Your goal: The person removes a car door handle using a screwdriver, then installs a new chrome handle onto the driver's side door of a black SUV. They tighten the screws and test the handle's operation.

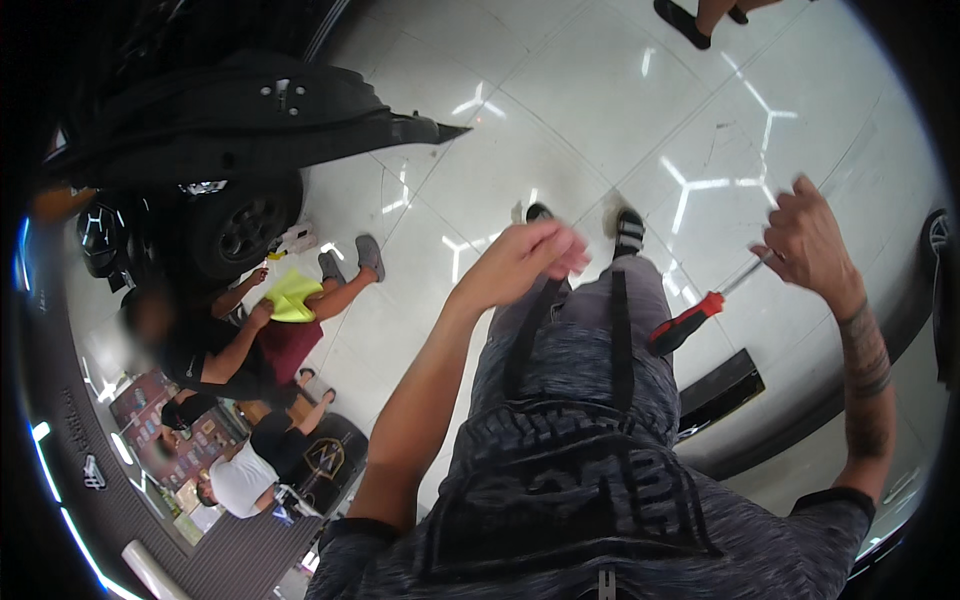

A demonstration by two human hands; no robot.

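My right hand (800, 245) is raised at the right, its fingers closed on the metal shaft of a screwdriver (686, 324). The red and black handle points down and left, toward my thigh. In front of my lap hovers my left hand (535, 258), with its fingertips smeared by motion. Nothing shows in it, and whether its fingers are apart or closed is unclear.
A car's open door (250, 125) juts in at the upper left, above a wheel (250, 225). Beside it sits a person holding a yellow cloth (293, 296). Another person's foot (684, 24) is at the top. Glossy tiles (560, 110) cover the floor.
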